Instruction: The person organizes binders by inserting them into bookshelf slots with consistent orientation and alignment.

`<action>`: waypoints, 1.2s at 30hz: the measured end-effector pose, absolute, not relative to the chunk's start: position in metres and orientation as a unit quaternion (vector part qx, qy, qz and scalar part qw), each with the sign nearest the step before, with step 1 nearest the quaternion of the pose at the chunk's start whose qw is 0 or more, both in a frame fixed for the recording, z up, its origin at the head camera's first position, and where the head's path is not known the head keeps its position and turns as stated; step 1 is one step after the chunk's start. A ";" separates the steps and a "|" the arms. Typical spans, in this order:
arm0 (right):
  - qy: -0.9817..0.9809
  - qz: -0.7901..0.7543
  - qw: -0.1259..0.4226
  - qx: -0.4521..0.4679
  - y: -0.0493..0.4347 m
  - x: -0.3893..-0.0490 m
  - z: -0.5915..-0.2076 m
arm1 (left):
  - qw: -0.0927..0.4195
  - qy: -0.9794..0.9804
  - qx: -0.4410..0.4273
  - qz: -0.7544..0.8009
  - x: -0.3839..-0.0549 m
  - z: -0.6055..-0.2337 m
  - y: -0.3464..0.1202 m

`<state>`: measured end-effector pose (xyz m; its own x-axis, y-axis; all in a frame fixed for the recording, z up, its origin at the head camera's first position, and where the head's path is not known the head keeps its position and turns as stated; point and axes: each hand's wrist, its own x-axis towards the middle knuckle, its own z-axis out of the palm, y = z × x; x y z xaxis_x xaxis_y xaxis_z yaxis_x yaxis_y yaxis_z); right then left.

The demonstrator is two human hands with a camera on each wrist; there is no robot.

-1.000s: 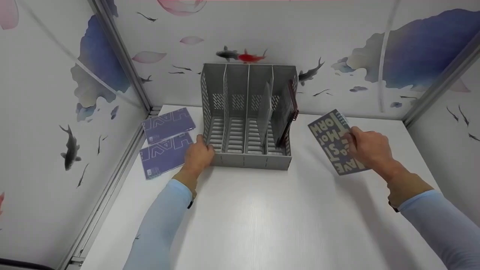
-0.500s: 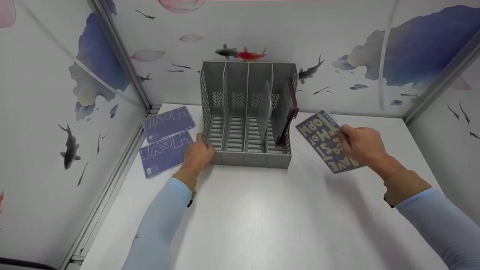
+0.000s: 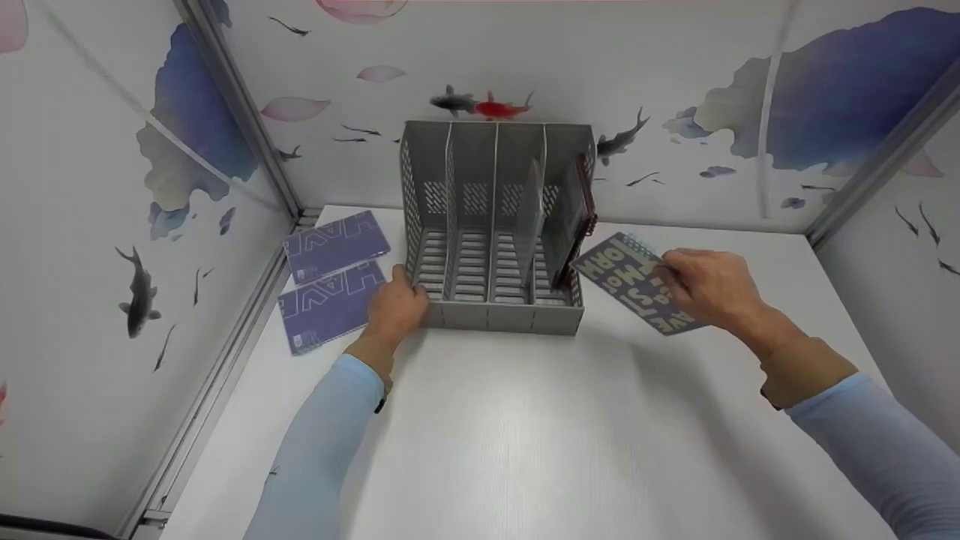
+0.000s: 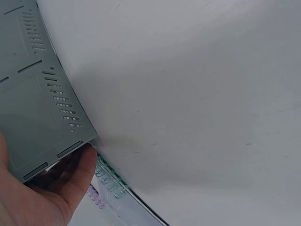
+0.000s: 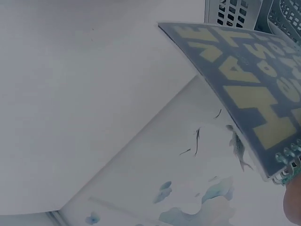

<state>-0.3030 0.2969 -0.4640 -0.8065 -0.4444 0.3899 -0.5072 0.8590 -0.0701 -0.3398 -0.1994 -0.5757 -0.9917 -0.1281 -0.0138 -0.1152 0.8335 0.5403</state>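
Observation:
My right hand (image 3: 712, 289) pinches a dark spiral notebook (image 3: 626, 277) with big yellowish letters, tilted above the table right of a grey file organizer (image 3: 487, 319). In the right wrist view, the notebook's cover (image 5: 249, 84) and green coil show, with one fingertip (image 5: 294, 202) at the edge. My left hand (image 3: 395, 304) grips the organizer's front left corner; the left wrist view shows fingers (image 4: 84, 172) curled at its edge. The organizer has several upright compartments. A thin pale notebook (image 3: 530, 210) stands in the third from the left, a dark red-coiled notebook (image 3: 574, 217) in the rightmost.
Two purple notebooks (image 3: 337, 244) lie flat on the white table (image 3: 510, 435) left of the organizer, the nearer one close by my left hand. Behind the table rises a white wall (image 3: 675, 60) printed with fish, and more panels flank both sides.
My right hand has moved left with the yellow-lettered notebook, bringing it closer to the organizer's right side and turning it slightly. The left hand has stayed at the organizer's corner.

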 end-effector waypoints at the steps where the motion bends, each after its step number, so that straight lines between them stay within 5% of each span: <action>1: -0.943 0.083 0.192 0.260 0.297 -0.304 -0.465 | 0.010 -0.957 0.065 -0.283 -0.340 -0.576 -0.199; 7: -0.927 0.080 0.220 0.295 0.295 -0.305 -0.466 | 0.004 -0.955 0.069 -0.289 -0.340 -0.576 -0.199; 16: -0.931 0.073 0.178 0.309 0.292 -0.303 -0.455 | -0.001 -0.957 0.067 -0.284 -0.340 -0.575 -0.199; 26: -0.891 0.116 0.246 0.365 0.275 -0.305 -0.445 | 0.008 -0.959 0.065 -0.276 -0.339 -0.575 -0.200; 36: -0.881 0.158 0.251 0.369 0.254 -0.308 -0.442 | 0.008 -0.958 0.061 -0.279 -0.340 -0.576 -0.201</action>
<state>-0.3080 0.2543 -0.4425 -0.6014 -0.5715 0.5582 -0.7300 0.6771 -0.0932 -0.3396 -0.2009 -0.5762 -0.9923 -0.1224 -0.0183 -0.1131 0.8367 0.5359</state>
